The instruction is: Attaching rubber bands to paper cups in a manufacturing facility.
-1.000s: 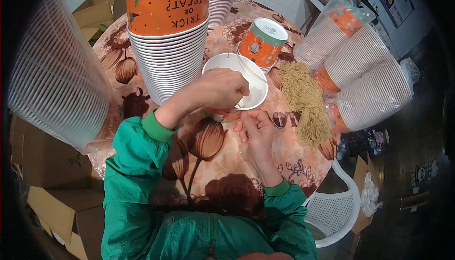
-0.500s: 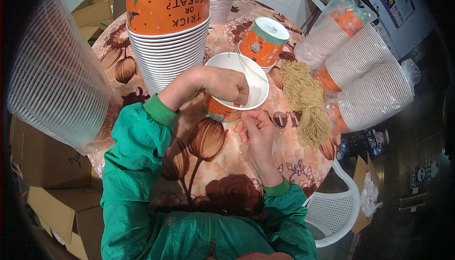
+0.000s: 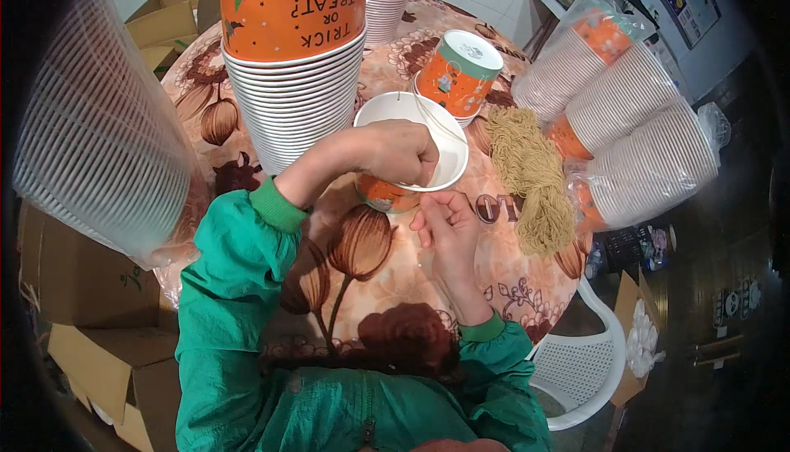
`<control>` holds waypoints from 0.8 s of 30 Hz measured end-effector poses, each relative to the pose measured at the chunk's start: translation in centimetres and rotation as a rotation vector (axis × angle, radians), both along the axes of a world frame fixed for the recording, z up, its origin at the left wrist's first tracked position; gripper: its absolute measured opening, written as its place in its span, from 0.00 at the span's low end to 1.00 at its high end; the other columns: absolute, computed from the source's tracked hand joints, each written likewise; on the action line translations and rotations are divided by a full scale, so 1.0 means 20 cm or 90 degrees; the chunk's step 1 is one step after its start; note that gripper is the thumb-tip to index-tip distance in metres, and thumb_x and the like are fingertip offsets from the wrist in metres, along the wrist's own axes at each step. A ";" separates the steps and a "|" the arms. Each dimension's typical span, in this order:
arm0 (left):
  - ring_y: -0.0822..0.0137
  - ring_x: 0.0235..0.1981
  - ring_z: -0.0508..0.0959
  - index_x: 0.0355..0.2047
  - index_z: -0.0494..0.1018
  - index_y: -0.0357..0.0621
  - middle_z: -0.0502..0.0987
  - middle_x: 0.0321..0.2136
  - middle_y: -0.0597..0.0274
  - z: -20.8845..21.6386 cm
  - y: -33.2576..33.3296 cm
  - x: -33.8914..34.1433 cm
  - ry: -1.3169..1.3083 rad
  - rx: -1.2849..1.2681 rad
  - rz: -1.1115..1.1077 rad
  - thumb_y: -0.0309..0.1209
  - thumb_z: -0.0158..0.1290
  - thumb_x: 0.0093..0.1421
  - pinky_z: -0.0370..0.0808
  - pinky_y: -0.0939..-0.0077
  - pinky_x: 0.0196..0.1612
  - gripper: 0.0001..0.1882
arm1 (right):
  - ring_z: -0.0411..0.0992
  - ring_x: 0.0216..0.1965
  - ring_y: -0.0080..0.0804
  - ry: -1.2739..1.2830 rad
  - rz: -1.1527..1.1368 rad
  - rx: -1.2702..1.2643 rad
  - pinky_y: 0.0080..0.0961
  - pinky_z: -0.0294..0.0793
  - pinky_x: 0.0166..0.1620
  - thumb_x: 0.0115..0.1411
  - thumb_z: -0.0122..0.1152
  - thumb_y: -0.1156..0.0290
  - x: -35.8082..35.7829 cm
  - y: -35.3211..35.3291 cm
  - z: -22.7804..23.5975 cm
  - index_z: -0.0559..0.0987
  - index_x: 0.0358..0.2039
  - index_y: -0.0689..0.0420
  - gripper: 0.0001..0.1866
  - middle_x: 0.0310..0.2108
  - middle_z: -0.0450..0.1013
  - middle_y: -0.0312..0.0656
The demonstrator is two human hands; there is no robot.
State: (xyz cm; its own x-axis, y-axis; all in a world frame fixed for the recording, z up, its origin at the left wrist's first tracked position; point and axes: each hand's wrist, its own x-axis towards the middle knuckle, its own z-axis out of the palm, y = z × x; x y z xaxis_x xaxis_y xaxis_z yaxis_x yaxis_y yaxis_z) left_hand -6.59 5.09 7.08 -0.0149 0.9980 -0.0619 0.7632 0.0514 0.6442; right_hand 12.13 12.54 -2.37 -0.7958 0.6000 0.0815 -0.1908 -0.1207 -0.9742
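The bucket point(image 3: 451, 162) sits mouth up in front of the person. A cord point(image 3: 442, 128) crosses its far side, so that part looks done; the near rim, where both hands work, seems unfinished. The left hand point(image 3: 399, 154) reaches inside the bucket, fingers curled; the right hand point(image 3: 449, 220) is curled just outside its near rim, thumb against fingers. I cannot tell what either grips. Right of the bucket lies yarn point(image 3: 531, 180); beyond it, upturned buckets point(image 3: 459, 73). The stack point(image 3: 292, 114) to its left looks untouched.
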 end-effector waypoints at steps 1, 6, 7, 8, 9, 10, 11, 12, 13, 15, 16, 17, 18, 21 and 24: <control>0.58 0.29 0.81 0.25 0.80 0.40 0.81 0.24 0.55 0.02 -0.02 0.03 0.041 0.031 0.047 0.30 0.55 0.54 0.75 0.63 0.34 0.07 | 0.62 0.18 0.12 0.011 -0.001 0.012 0.11 0.59 0.22 0.70 0.59 0.72 0.00 0.01 -0.01 0.75 0.38 0.59 0.05 0.23 0.74 0.33; 0.47 0.30 0.81 0.24 0.79 0.39 0.80 0.24 0.45 0.08 -0.11 0.13 0.133 0.144 0.166 0.28 0.53 0.54 0.75 0.53 0.36 0.07 | 0.64 0.21 0.13 -0.032 -0.057 0.142 0.13 0.60 0.25 0.67 0.61 0.76 0.03 0.03 -0.04 0.77 0.38 0.60 0.02 0.24 0.72 0.31; 0.44 0.30 0.80 0.25 0.79 0.38 0.79 0.24 0.43 0.07 -0.13 0.15 0.153 0.190 0.201 0.27 0.53 0.54 0.75 0.51 0.35 0.07 | 0.65 0.23 0.14 -0.030 -0.078 0.197 0.16 0.62 0.26 0.66 0.62 0.77 0.03 0.04 -0.04 0.78 0.38 0.61 0.02 0.25 0.71 0.32; 0.44 0.30 0.80 0.25 0.79 0.38 0.79 0.24 0.43 0.05 -0.16 0.17 0.154 0.190 0.201 0.27 0.53 0.54 0.75 0.51 0.35 0.07 | 0.65 0.23 0.14 -0.029 -0.077 0.196 0.16 0.62 0.26 0.66 0.62 0.77 0.04 0.05 -0.05 0.78 0.38 0.61 0.02 0.25 0.71 0.32; 0.45 0.27 0.79 0.25 0.77 0.38 0.78 0.22 0.46 0.03 -0.19 0.19 0.150 0.275 0.204 0.26 0.55 0.53 0.74 0.53 0.33 0.05 | 0.67 0.24 0.17 -0.049 -0.120 0.320 0.19 0.64 0.27 0.64 0.63 0.78 0.04 0.07 -0.05 0.78 0.37 0.62 0.03 0.27 0.71 0.34; 0.46 0.25 0.78 0.24 0.75 0.38 0.77 0.21 0.49 0.01 -0.22 0.20 0.145 0.360 0.206 0.26 0.56 0.52 0.73 0.55 0.30 0.04 | 0.68 0.25 0.21 -0.071 -0.163 0.443 0.22 0.66 0.28 0.62 0.64 0.79 0.05 0.08 -0.03 0.78 0.37 0.63 0.04 0.29 0.71 0.37; 0.46 0.24 0.78 0.26 0.75 0.37 0.78 0.22 0.48 0.00 -0.25 0.22 0.113 0.391 0.204 0.24 0.56 0.53 0.74 0.56 0.30 0.03 | 0.71 0.27 0.30 -0.055 -0.192 0.551 0.27 0.70 0.30 0.59 0.64 0.81 0.06 0.08 0.00 0.79 0.37 0.62 0.05 0.32 0.71 0.41; 0.46 0.24 0.78 0.26 0.75 0.37 0.78 0.22 0.48 -0.02 -0.27 0.24 0.113 0.390 0.203 0.24 0.56 0.53 0.74 0.56 0.30 0.03 | 0.71 0.27 0.30 -0.055 -0.192 0.550 0.27 0.70 0.30 0.59 0.64 0.81 0.07 0.09 0.02 0.79 0.37 0.62 0.05 0.32 0.71 0.41; 0.47 0.25 0.79 0.27 0.76 0.37 0.78 0.23 0.48 -0.03 -0.30 0.25 0.065 0.394 0.218 0.24 0.56 0.55 0.75 0.57 0.30 0.03 | 0.72 0.27 0.33 -0.050 -0.230 0.650 0.29 0.71 0.31 0.59 0.63 0.81 0.08 0.09 0.04 0.79 0.36 0.62 0.05 0.33 0.72 0.42; 0.51 0.27 0.81 0.31 0.77 0.35 0.79 0.28 0.47 -0.06 -0.34 0.30 -0.016 0.354 0.251 0.24 0.56 0.58 0.76 0.62 0.33 0.04 | 0.74 0.28 0.40 -0.026 -0.286 0.774 0.32 0.73 0.32 0.57 0.63 0.83 0.09 0.09 0.08 0.78 0.34 0.61 0.05 0.33 0.73 0.44; 0.51 0.27 0.81 0.31 0.77 0.35 0.79 0.28 0.47 -0.08 -0.36 0.30 -0.016 0.351 0.254 0.24 0.56 0.58 0.76 0.62 0.33 0.04 | 0.74 0.28 0.40 -0.026 -0.282 0.773 0.32 0.73 0.32 0.57 0.63 0.83 0.09 0.07 0.11 0.78 0.34 0.61 0.05 0.33 0.73 0.44; 0.52 0.29 0.81 0.32 0.77 0.35 0.79 0.29 0.47 -0.12 -0.37 0.31 0.003 0.342 0.275 0.24 0.56 0.59 0.76 0.63 0.34 0.04 | 0.74 0.29 0.41 -0.013 -0.276 0.764 0.33 0.73 0.31 0.56 0.63 0.83 0.09 0.05 0.13 0.78 0.33 0.61 0.05 0.33 0.73 0.44; 0.54 0.31 0.82 0.33 0.77 0.35 0.79 0.31 0.46 -0.15 -0.38 0.32 0.021 0.333 0.296 0.24 0.56 0.60 0.77 0.65 0.35 0.05 | 0.74 0.29 0.41 0.000 -0.270 0.756 0.33 0.73 0.30 0.56 0.64 0.83 0.10 0.03 0.15 0.77 0.33 0.61 0.05 0.33 0.73 0.44; 0.56 0.33 0.80 0.36 0.76 0.33 0.78 0.33 0.50 -0.23 -0.38 0.36 -0.067 0.350 0.319 0.24 0.55 0.61 0.76 0.66 0.36 0.06 | 0.75 0.28 0.39 0.027 -0.214 0.737 0.33 0.73 0.29 0.55 0.64 0.82 0.12 -0.03 0.14 0.77 0.32 0.60 0.05 0.32 0.74 0.43; 0.58 0.31 0.79 0.36 0.76 0.33 0.78 0.34 0.53 -0.27 -0.34 0.37 -0.092 0.414 0.328 0.23 0.54 0.61 0.75 0.67 0.34 0.05 | 0.74 0.27 0.37 0.017 -0.142 0.699 0.31 0.72 0.29 0.55 0.65 0.82 0.12 -0.10 0.11 0.76 0.32 0.60 0.06 0.31 0.73 0.43</control>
